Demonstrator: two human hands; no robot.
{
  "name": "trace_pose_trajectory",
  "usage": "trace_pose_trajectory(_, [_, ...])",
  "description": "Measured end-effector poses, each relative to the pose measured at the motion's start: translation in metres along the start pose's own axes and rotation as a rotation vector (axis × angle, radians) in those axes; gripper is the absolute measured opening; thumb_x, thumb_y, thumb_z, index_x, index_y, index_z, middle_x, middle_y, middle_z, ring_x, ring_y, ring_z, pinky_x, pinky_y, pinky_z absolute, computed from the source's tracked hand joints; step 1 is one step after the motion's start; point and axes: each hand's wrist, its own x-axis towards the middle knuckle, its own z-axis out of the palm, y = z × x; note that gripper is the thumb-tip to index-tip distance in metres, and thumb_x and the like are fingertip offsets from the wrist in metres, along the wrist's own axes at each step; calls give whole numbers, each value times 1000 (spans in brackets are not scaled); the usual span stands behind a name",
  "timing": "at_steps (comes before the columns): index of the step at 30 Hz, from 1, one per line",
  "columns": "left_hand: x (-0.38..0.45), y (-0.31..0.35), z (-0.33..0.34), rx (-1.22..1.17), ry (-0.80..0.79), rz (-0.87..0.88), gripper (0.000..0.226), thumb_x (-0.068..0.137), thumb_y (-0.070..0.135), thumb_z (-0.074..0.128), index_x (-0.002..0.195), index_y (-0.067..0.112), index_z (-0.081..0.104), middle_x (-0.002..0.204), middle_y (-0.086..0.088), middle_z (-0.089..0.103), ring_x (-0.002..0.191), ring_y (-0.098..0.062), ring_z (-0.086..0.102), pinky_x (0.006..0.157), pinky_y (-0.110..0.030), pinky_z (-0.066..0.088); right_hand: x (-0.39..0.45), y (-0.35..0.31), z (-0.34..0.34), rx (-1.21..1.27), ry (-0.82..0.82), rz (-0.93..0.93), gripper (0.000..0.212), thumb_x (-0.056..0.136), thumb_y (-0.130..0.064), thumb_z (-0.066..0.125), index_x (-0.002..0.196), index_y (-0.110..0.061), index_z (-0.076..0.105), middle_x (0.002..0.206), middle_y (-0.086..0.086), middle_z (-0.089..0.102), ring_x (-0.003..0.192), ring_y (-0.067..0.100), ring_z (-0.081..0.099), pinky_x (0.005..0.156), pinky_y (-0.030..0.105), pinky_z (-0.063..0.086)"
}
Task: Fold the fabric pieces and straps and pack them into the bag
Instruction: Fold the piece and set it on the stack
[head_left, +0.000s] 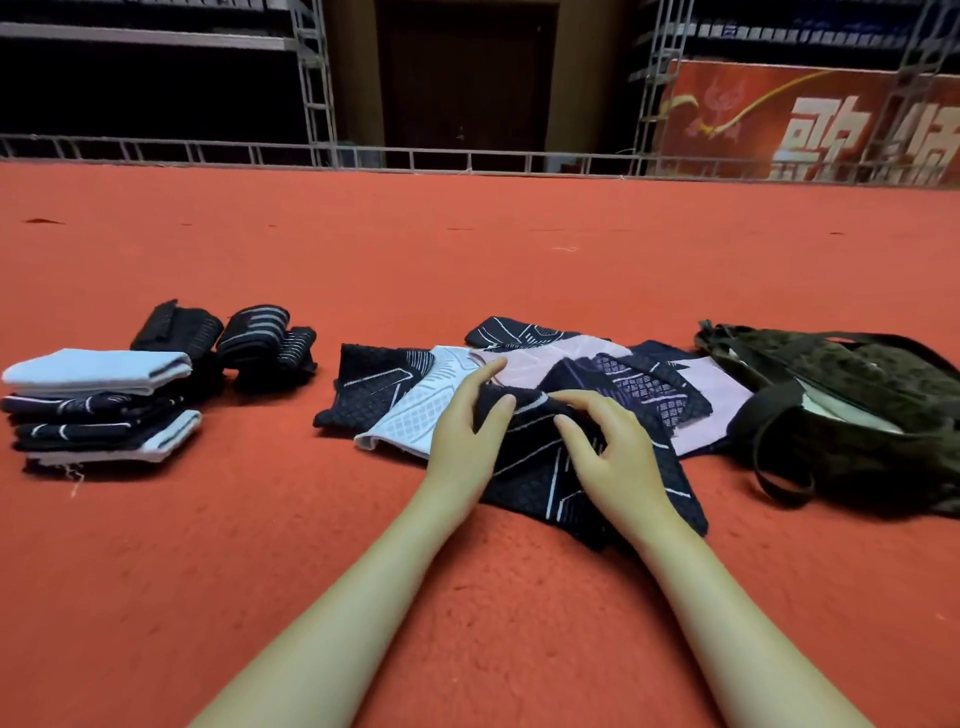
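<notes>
Two hands on knitted fabric

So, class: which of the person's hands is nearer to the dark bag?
Right. The right hand rests on the dark fabric piece beside the bag; the left hand holds the same piece, farther from the bag.

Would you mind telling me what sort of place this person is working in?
Probably a stage or event hall floor: a wide red carpet, metal truss along its far edge, and a red banner with large characters behind. The far background is too dark to say more.
</notes>
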Motion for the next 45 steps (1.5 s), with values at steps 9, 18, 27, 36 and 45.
trace_pose_trajectory(9, [6, 9, -24, 149, 159, 136, 30, 88, 7, 60, 98, 35, 57, 101, 25, 60, 98, 11, 53, 89, -7, 36, -5, -1, -20, -152, -11, 35, 36, 77, -53, 51, 93, -27, 68, 91, -19, 64, 91, 4, 56, 95, 34, 36])
trace_pose_trajectory(18, [22, -20, -59, 260, 341, -39, 14, 87, 15, 63, 100, 19, 63, 98, 5, 65, 98, -12, 59, 83, -23, 42, -1, 8, -28, 109, 13, 270, 17, 79, -13, 71, 89, -26, 66, 88, -9, 69, 84, 9, 61, 77, 30, 49])
trace_pose_trajectory(27, [24, -30, -68, 244, 315, -211, 12, 90, 17, 60, 101, 21, 63, 108, 6, 63, 109, -10, 56, 93, -26, 41, -7, 14, -9, 187, -63, 344, 19, 87, -11, 62, 105, -17, 64, 97, 3, 70, 91, 19, 65, 89, 38, 50])
trace_pose_trajectory(36, [13, -25, -47, 742, 176, 48, 24, 84, 21, 62, 108, 23, 64, 108, 0, 57, 105, -21, 49, 91, -34, 40, -2, 11, -18, 432, 88, 564, 21, 83, -10, 66, 103, -17, 64, 63, 2, 49, 55, 9, 45, 55, 24, 36])
trace_pose_trajectory(45, [8, -25, -16, 134, -86, -414, 28, 96, 7, 36, 111, 3, 60, 76, -3, 65, 55, -14, 57, 54, -19, 49, -14, -3, 17, 89, -73, 315, 33, 86, 0, 56, 103, -26, 65, 88, -5, 62, 82, 5, 56, 78, 18, 42])
